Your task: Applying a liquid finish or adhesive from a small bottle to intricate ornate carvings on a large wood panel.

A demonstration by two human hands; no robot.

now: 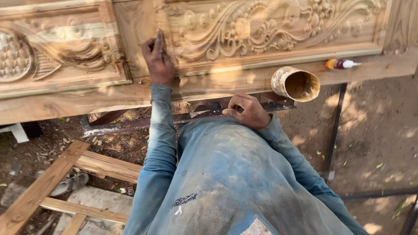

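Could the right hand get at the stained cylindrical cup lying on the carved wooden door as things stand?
Probably yes. The right hand rests at the door's near edge, curled, holding nothing I can make out. The stained cylindrical cup lies on its side just beyond it on the carved wooden door, with nothing between them.

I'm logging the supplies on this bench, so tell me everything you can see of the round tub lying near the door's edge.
The tub is a small cylindrical container lying on its side on the carved wooden door, its open mouth tilted toward the camera. Its outside is smeared cream and tan; the inside is coated brownish. No lid shows. Neither hand touches it; a small glue bottle lies apart, to its right.
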